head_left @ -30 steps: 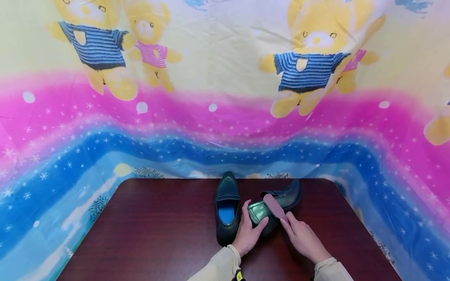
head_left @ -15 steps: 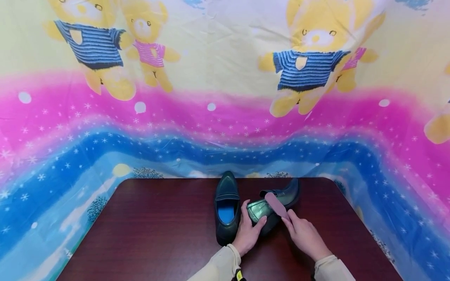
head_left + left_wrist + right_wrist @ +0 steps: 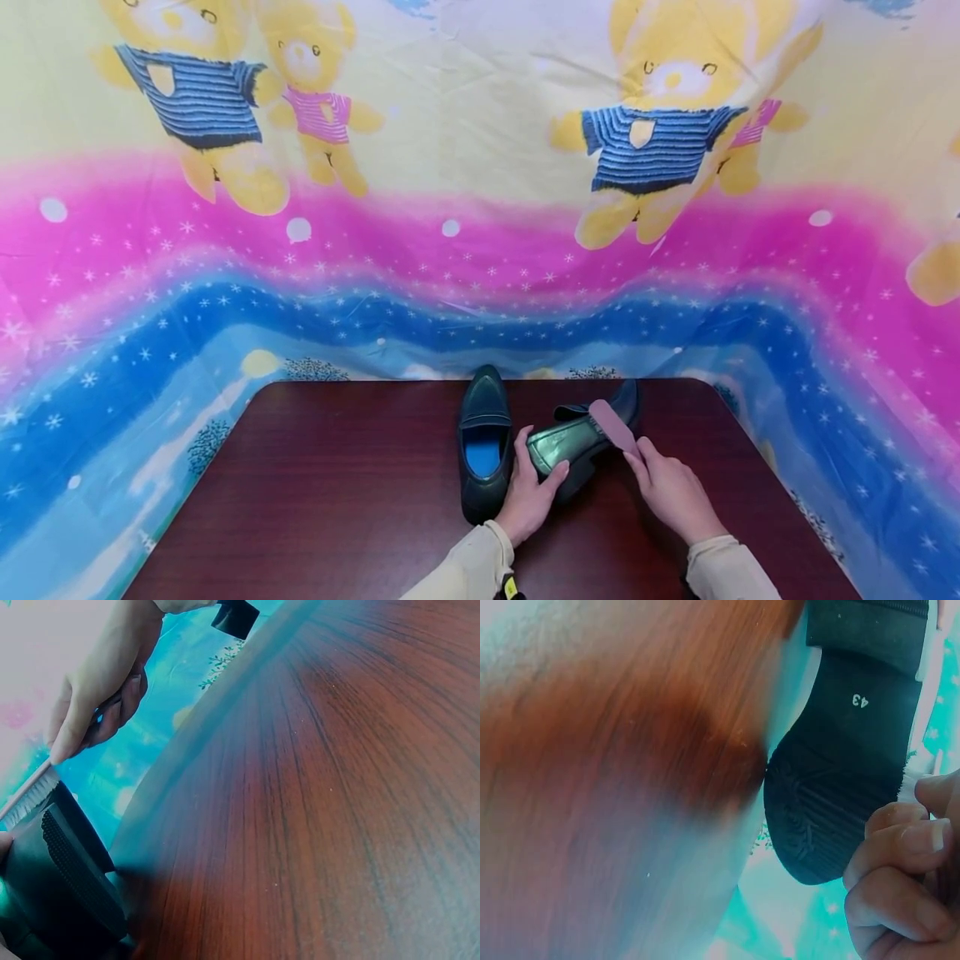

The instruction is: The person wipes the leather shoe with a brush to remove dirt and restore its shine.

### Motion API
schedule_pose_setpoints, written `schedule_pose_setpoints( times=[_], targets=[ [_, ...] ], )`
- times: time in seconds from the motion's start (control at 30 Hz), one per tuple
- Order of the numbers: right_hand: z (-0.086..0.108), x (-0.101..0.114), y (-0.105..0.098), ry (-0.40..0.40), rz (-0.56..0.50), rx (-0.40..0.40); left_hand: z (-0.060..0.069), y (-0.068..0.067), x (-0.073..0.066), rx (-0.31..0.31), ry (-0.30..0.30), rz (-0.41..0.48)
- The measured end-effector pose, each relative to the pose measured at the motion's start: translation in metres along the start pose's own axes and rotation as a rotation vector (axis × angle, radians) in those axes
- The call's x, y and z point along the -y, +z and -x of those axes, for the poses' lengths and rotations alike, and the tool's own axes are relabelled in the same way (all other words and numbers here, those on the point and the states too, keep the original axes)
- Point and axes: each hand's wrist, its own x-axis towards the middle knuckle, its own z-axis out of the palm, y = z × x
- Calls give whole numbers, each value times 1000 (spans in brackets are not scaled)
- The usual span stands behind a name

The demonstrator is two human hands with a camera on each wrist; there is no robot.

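Observation:
A dark loafer point(image 3: 570, 442) is tilted on its side, toe pointing to the far right. My left hand point(image 3: 528, 500) grips it round the heel, thumb along the near side and fingers on the far side. My right hand point(image 3: 675, 493) holds a pink-backed shoe brush point(image 3: 613, 425) by its handle. In the left wrist view, pale bristles point(image 3: 34, 801) lie against the shoe's upper. Its black sole point(image 3: 847, 750), marked 43, faces the right wrist camera. A second dark loafer point(image 3: 484, 402) with a blue insole stands upright just left of my left hand.
Both shoes are on a dark reddish-brown wooden table point(image 3: 330, 475) with rounded far corners. A printed cloth point(image 3: 450, 275) with bears and snowflakes hangs behind and at the sides of the table, close to its far edge.
The brush and right hand have moved right along the shoe's side, toward the toe. My left hand keeps its grip on the heel, and the upright loafer stays put.

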Motion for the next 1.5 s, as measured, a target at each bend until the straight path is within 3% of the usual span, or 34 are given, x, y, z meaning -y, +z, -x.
schedule_pose_setpoints(
  times=[0.37, 0.6, 0.8, 1.5],
  targets=[
    [-3, -12, -5, 39, -49, -3, 2, 1, -1, -4, -6, -4],
    [4, 16, 5, -39, -152, 20, 4, -1, 1, -5, -20, -3],
    [7, 33, 15, -106, -133, 27, 2, 0, 1, -18, -16, -23],
    [1, 0, -3, 56, -46, 8, 3, -1, 1, 10, 17, 9]
  ],
)
